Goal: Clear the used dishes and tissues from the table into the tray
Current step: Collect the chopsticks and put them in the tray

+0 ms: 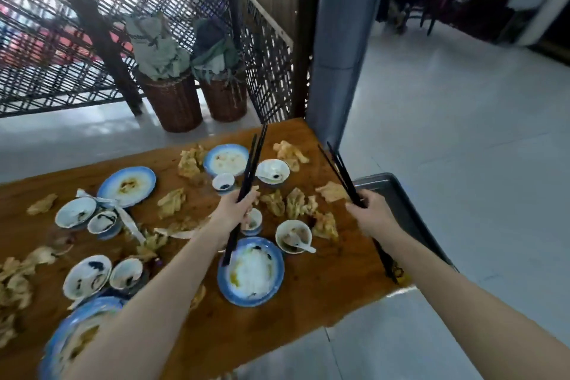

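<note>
Nearest, a blue-rimmed plate (pixel 66 339) with food scraps sits at the counter's (pixel 311 302) near left corner, partly under the left forearm. Just beyond it stand two white bowls (pixel 87 276), touching each other. A plate of leftover rice (pixel 250 275) lies toward the middle, and a bowl with a white spoon (pixel 293 236) stands just beside it on the right.

Above the rice plate, the left hand (pixel 236 210) has its fingers clamped round a pair of black chopsticks (pixel 251 163), which slant up and away, their lower ends over the plate's rim. The right hand (pixel 368 210) grips a second pair of chopsticks (pixel 344 174) the same way, held over the counter's right edge.

Crumpled yellowish tissues (pixel 296 202) lie scattered between the hands and across the whole counter. The dark tray (pixel 393 191) lies along the counter's right side, just past the right hand.

Farther off are two more blue-rimmed plates (pixel 226 159), a bowl with a spoon (pixel 273 170) and a small cup (pixel 223 183). On the floor beyond stand two wicker baskets (pixel 174 105) of leaves against a lattice screen (pixel 46 71).
</note>
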